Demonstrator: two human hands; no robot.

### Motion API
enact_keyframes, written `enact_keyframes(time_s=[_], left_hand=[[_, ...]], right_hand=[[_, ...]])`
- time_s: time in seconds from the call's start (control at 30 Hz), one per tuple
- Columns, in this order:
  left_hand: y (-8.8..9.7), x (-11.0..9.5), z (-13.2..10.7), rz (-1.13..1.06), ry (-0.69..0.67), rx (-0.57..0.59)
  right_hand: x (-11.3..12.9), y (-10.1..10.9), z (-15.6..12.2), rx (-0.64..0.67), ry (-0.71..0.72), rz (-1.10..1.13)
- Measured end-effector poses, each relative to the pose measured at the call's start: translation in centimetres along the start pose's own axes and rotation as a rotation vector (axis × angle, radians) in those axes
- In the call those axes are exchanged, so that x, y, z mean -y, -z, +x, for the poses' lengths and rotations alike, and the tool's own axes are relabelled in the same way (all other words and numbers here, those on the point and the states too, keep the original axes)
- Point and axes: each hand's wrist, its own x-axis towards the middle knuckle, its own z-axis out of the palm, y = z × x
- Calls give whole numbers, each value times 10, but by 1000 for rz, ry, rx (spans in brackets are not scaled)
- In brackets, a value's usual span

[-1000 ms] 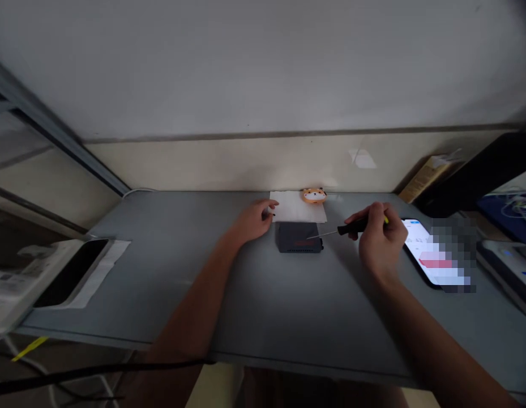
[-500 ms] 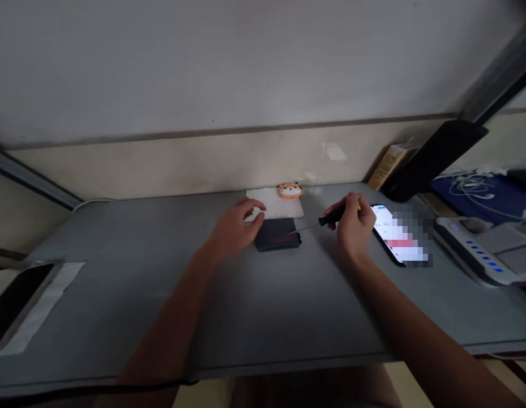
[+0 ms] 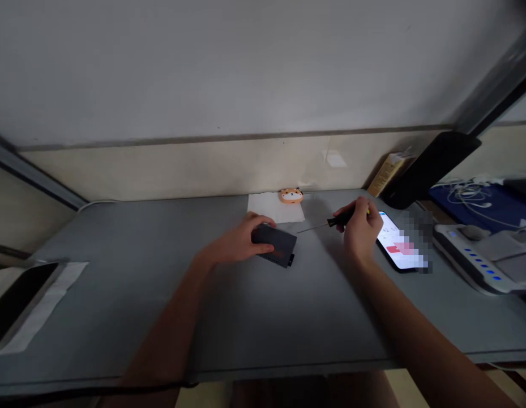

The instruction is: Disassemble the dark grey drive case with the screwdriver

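Observation:
A small dark grey box-shaped device [image 3: 276, 249] lies tilted on the grey table [image 3: 254, 317], turned at an angle. My left hand [image 3: 241, 241] is closed around its left end, thumb in front and fingers over the top. My right hand [image 3: 361, 229] is closed on a screwdriver [image 3: 330, 222] with a black handle and yellow end. Its thin metal shaft points left toward the device, the tip a short way off it.
A white sheet of paper [image 3: 274, 207] and a small orange animal-shaped toy [image 3: 291, 195] sit by the back wall. A lit phone [image 3: 397, 248] lies right of my right hand. A grey device with blue lights [image 3: 479, 255] is far right. A dark tray [image 3: 20, 294] sits far left.
My left hand has taken hold of the dark device, pulled it nearer and turned it at an angle. The screwdriver in my right hand has stayed close by, pointing at it.

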Motion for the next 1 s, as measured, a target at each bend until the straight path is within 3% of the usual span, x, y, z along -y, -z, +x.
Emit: enact_keyframes(time_s=[0.23,0.57,0.8,1.0], left_hand=[[7,12,6,-171,-116,-21],[-10,13,18,-190,-109,-185],[-7,12,17,-172,-107,-176],[-8,12,19,-204,-101,-179]], right_hand=[[3,-3,-9,84,25,-27],[-3,-6,-29,316,214,-106],[8,-5,-36,331,173,-69],[10,-7,-46,435,154,-30]])
